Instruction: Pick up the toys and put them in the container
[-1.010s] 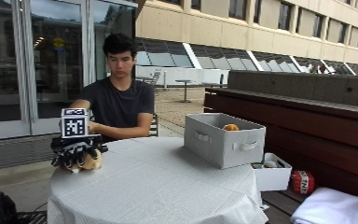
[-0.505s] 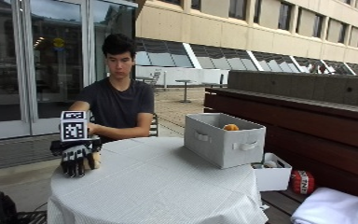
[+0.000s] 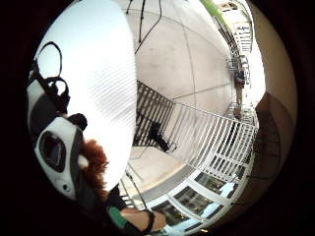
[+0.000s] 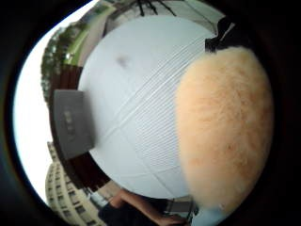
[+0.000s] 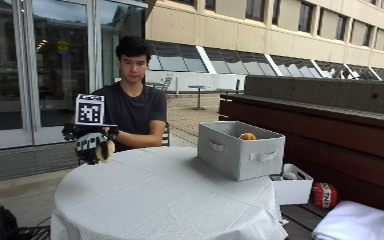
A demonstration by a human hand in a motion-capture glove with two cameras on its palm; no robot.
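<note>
A round table [image 5: 159, 200] under a white ribbed cloth fills the lower middle of the outside view, with a person seated behind it at the upper left of centre. On the table's right side stands the grey fabric container [image 5: 240, 149], open-topped with handles on its sides; an orange toy [image 5: 247, 136] shows just above its rim, inside it. Below the table's right edge, at lower right, a small white box [image 5: 292, 187] sits on the wooden bench.

At the left edge of the table the gloved right hand [image 5: 92, 145] is raised clear of the cloth, and its grip is closed around a fluffy tan plush toy [image 5: 105, 148], which peeks out between the black fingers. The thumb-side palm view shows that pale orange fur [image 4: 223, 127] close against the palm, filling much of the frame, with the white table [image 4: 136, 108] and the grey container [image 4: 70, 123] well beyond it. In the little-finger-side palm view a tuft of reddish fur [image 3: 94, 162] lies beside the white plastic of the hand.
</note>
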